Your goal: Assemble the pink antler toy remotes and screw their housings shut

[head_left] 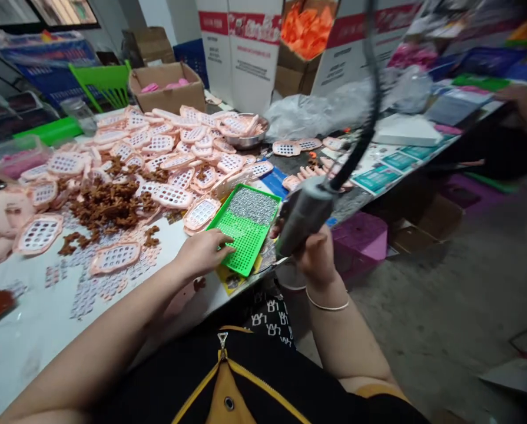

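My right hand (316, 256) is wrapped round a grey electric screwdriver (305, 215), whose black cord rises from its top end. A green perforated tray (248, 247) lies at the table's front edge. Small silvery screws (252, 203) are heaped in its far part and thin out toward the near side. My left hand (204, 250) reaches over the tray's left rim, its fingers bent and the tips drawn together low over the tray floor. Whatever is between those fingertips is too small to make out. Just beyond this hand lies a pink oval plastic part (201, 213) with a grid of holes.
Many similar pink parts (157, 144) are piled across the table, with a heap of brown plastic pieces (106, 203) among them. A metal bowl (245, 140) stands behind. Teal printed sheets (380, 176) lie to the right. A purple bin (360, 238) sits beside the table, below its top.
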`<state>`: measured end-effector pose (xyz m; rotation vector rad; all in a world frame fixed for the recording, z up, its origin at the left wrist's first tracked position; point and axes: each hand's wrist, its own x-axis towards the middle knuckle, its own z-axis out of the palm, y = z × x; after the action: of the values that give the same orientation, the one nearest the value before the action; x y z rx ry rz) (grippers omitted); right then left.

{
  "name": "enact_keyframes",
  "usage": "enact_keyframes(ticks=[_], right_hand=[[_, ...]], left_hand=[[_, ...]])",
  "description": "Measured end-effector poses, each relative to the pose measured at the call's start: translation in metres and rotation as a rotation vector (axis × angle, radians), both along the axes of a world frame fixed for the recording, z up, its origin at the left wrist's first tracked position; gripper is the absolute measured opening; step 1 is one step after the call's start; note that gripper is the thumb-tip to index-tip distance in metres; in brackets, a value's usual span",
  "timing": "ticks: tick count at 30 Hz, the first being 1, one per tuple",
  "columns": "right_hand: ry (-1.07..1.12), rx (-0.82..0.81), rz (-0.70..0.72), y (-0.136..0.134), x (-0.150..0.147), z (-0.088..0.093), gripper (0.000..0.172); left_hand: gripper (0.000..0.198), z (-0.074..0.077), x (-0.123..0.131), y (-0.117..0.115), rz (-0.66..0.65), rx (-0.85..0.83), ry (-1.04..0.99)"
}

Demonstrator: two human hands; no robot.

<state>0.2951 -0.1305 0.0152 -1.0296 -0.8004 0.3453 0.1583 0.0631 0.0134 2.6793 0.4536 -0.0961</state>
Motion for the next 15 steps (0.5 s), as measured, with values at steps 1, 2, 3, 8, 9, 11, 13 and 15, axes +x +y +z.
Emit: enact_keyframes(ticks=[1,2,3,8,9,11,13,15], right_hand=[[-0.029,-0.040,0.032,-0.001,0.003,-0.004,0.070],[-0.069,-0.079,0.052,-0.001,0.006,-0.007,0.075],[-0.106,-0.109,0.064,0.000,0.011,-0.008,0.078],[-0.234,-0.355,-0.339,0.001,0.075,-0.007,0.059],[-0.231,-0.389,-0.404,-0.001,0.096,-0.007,0.056],[-0.223,-0.479,-0.522,-0.004,0.142,-0.008,0.054],[-0.214,-0.587,-0.627,-0.007,0.184,-0.011,0.055],[-0.209,-0.699,-0.708,-0.008,0.219,-0.017,0.055]], left_hand=[[0.034,0.000,0.004,0.001,0.023,-0.070,-0.042],[0.036,0.002,0.008,0.001,0.051,-0.159,-0.082],[0.038,0.005,0.014,0.001,0.083,-0.266,-0.123],[0.030,0.037,0.057,-0.018,0.283,-1.016,-0.303],[0.026,0.043,0.070,-0.023,0.352,-1.158,-0.331],[0.020,0.050,0.098,-0.033,0.525,-1.394,-0.329],[0.017,0.050,0.128,-0.041,0.583,-1.443,-0.330],[0.015,0.042,0.155,-0.047,0.624,-1.454,-0.299]])
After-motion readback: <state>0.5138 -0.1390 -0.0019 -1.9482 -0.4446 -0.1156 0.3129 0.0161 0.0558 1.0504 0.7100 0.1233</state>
